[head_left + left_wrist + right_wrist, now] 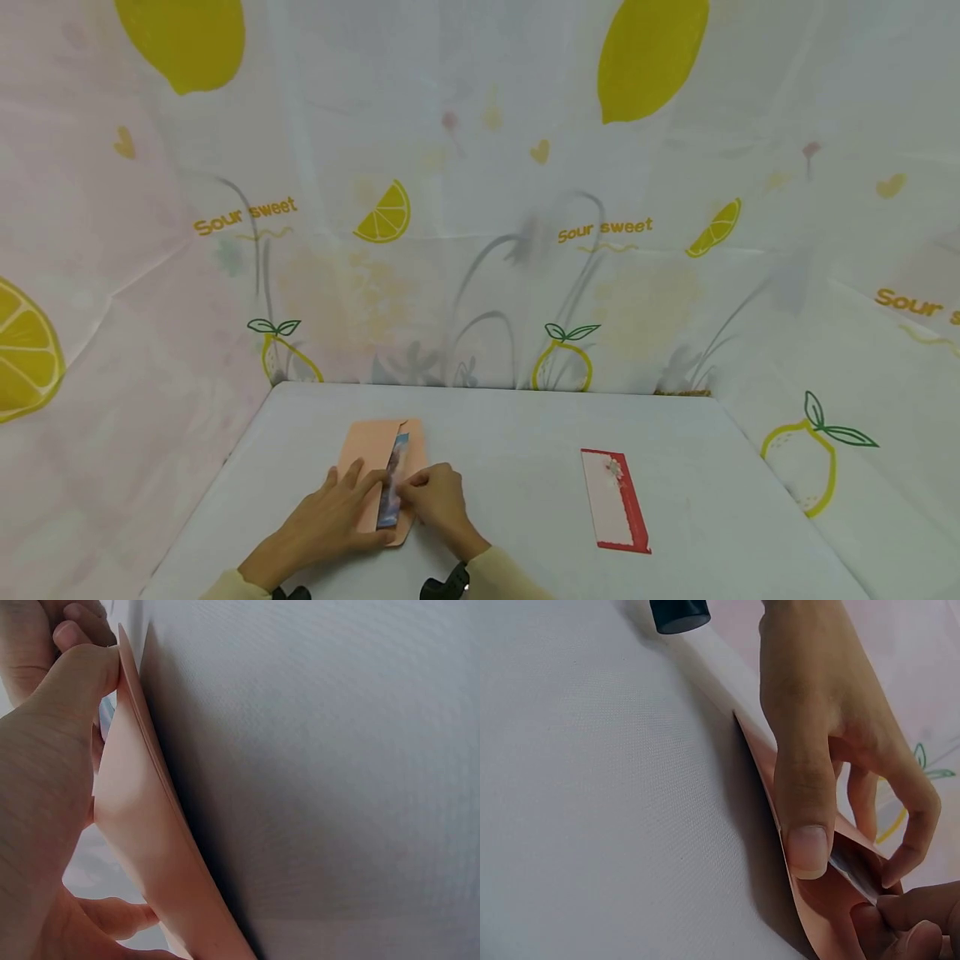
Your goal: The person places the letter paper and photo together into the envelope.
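Note:
A peach envelope (367,437) lies on the white table with its long opening facing right. A blue printed card (389,510) shows in that opening, mostly inside the envelope. My left hand (333,515) spreads over the envelope, with the thumb pressing near its near end and the index fingertip at the card. My right hand (444,504) pinches the card's right edge between thumb and index finger. In the right wrist view, the left thumb lies on the envelope (821,900) and the card (859,871) slants up to the right fingertips. The card's far side is hidden.
A red and pale pink paper piece (611,504) with a small white flower lies to the right on the white table (517,467). Behind the table hangs a lemon-print cloth (480,275). Dark wrist straps (444,583) show at both sleeves.

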